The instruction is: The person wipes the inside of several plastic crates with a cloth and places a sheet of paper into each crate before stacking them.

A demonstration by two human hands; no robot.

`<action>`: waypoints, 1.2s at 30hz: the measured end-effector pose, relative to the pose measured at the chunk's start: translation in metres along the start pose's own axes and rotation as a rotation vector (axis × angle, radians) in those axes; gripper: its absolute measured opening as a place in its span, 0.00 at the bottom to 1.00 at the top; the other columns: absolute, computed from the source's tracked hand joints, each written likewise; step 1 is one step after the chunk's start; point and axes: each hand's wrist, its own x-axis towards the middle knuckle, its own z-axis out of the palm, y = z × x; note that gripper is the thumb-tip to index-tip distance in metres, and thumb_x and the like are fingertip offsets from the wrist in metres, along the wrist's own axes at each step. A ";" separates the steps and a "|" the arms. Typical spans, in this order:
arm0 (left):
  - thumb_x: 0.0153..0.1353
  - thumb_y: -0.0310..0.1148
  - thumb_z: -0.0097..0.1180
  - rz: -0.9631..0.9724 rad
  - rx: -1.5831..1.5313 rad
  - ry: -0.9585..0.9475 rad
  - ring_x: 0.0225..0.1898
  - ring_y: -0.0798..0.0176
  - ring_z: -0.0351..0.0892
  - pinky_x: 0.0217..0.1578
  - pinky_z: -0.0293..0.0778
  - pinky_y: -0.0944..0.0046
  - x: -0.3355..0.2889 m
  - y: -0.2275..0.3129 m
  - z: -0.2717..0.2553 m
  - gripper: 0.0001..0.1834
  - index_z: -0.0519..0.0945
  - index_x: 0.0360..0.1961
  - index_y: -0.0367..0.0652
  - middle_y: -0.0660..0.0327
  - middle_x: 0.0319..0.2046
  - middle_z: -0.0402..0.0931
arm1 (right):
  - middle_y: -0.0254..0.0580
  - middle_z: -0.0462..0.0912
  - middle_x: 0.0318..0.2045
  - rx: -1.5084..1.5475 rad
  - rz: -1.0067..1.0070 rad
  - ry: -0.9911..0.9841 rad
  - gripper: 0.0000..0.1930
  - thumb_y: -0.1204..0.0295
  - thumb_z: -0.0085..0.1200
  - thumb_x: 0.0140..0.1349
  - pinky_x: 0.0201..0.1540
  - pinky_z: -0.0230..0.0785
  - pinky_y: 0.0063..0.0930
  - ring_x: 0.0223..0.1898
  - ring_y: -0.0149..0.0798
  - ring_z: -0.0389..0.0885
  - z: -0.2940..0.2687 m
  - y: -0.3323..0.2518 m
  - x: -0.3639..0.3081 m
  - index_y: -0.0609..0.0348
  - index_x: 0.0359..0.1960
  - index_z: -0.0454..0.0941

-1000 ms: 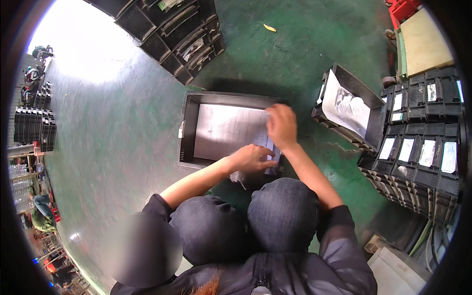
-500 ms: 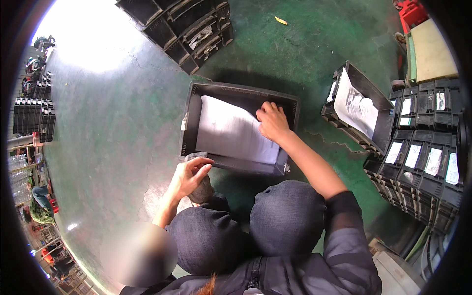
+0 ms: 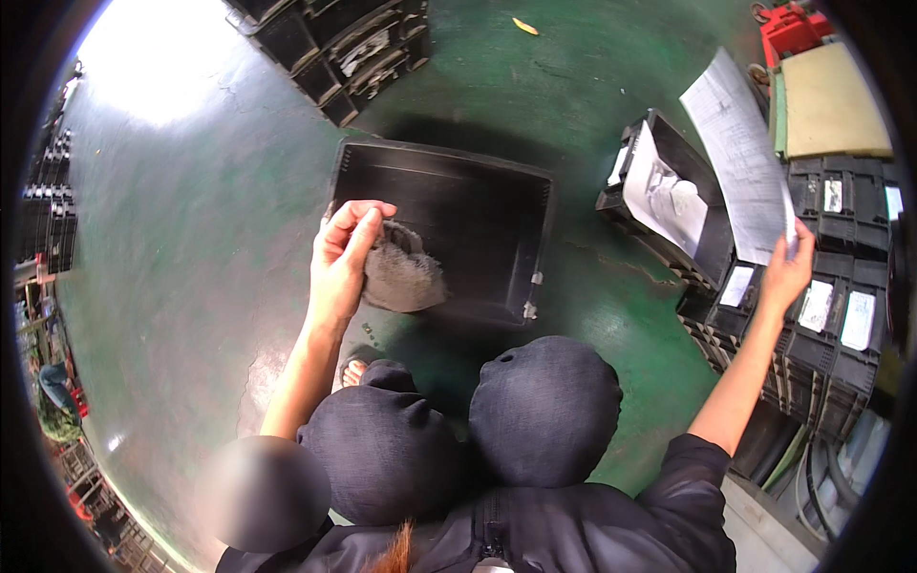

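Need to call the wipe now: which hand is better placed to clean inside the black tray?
Left. The left hand holds a grey cloth at the black tray rim; the right hand is off to the side, holding up a paper sheet.

Only one view here, from a camera worn on the head. Looks almost straight down, over two dark knees (image 3: 468, 430), onto the green floor (image 3: 191, 248). Sits high above the floor, close to the knees, farther from the black tray (image 3: 478, 191) out in front. Very wide and round, with dark corners and bent edges. Left hand (image 3: 342, 250) near the middle, right hand (image 3: 785, 272) far off by the right rim. Stacked black crates (image 3: 841, 286) along the right side.
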 end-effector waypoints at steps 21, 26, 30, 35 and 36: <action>0.61 0.35 0.50 0.161 1.029 0.271 0.65 0.45 0.53 0.63 0.51 0.55 -0.009 -0.107 -0.066 0.31 0.57 0.63 0.38 0.45 0.62 0.57 | 0.53 0.54 0.62 0.555 -0.401 -1.124 0.22 0.65 0.59 0.51 0.56 0.64 0.51 0.64 0.54 0.54 0.204 -0.299 -0.180 0.49 0.50 0.70; 0.56 0.29 0.56 -0.098 0.633 -0.027 0.51 0.56 0.71 0.44 0.74 0.53 -0.026 -0.093 -0.041 0.43 0.44 0.68 0.53 0.51 0.57 0.64 | 0.44 0.48 0.67 0.140 -0.880 -1.162 0.24 0.64 0.45 0.62 0.61 0.55 0.54 0.68 0.52 0.46 0.235 -0.258 -0.206 0.47 0.60 0.61; 0.58 0.39 0.55 0.122 0.757 -0.020 0.62 0.40 0.57 0.60 0.57 0.55 0.023 -0.124 -0.023 0.45 0.40 0.66 0.36 0.37 0.62 0.51 | 0.52 0.50 0.65 0.121 -0.158 -0.921 0.28 0.73 0.49 0.55 0.61 0.58 0.43 0.66 0.50 0.50 0.235 -0.210 -0.195 0.55 0.61 0.60; 0.64 0.34 0.46 0.117 0.655 0.194 0.55 0.42 0.65 0.54 0.64 0.55 0.048 -0.136 0.026 0.32 0.49 0.66 0.41 0.42 0.54 0.64 | 0.59 0.51 0.64 0.029 -0.114 -0.793 0.29 0.78 0.42 0.57 0.64 0.54 0.37 0.66 0.52 0.52 0.255 -0.192 -0.223 0.59 0.63 0.54; 0.65 0.33 0.43 0.181 0.686 0.263 0.49 0.45 0.69 0.49 0.66 0.55 0.047 -0.138 0.030 0.28 0.54 0.65 0.43 0.47 0.48 0.69 | 0.57 0.51 0.65 0.154 -0.158 -0.837 0.29 0.78 0.40 0.57 0.63 0.57 0.38 0.66 0.51 0.50 0.266 -0.219 -0.238 0.62 0.63 0.54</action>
